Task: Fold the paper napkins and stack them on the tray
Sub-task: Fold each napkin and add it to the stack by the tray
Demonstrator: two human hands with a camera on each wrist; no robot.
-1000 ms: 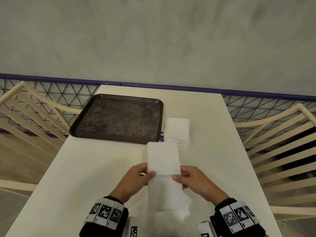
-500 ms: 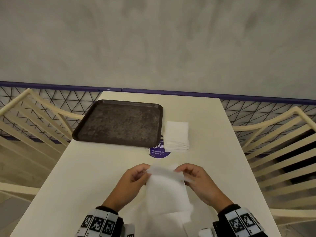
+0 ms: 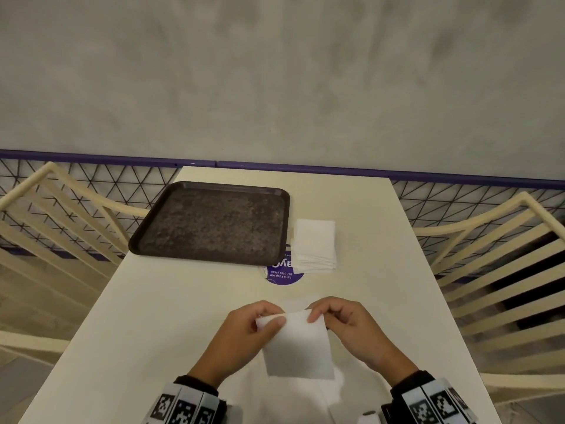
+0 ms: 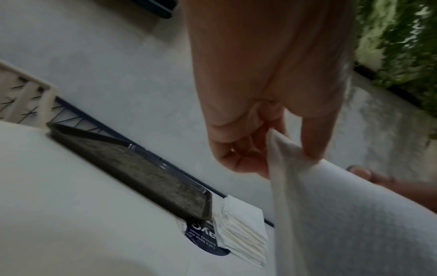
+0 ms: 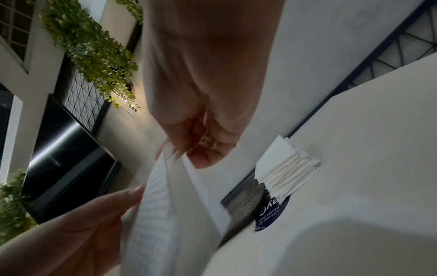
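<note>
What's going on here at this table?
A person is folding a paper napkin over the table, with the left hand and right hand each pinching a top corner. A stack of napkins sits beside the dark tray, which has no napkins on it yet.

Count, this moment:
- tray (image 3: 211,223): 1, dark
- stack of folded napkins (image 3: 315,244): 1; sheet count in it cannot be told
- single napkin (image 3: 298,347) held up: 1
- round purple sticker (image 3: 284,275): 1
- table (image 3: 153,316): 1
- hands: 2, left hand (image 3: 241,335) and right hand (image 3: 351,328)
- slatted chairs: 2, left chair (image 3: 61,228), right chair (image 3: 495,255)
</note>
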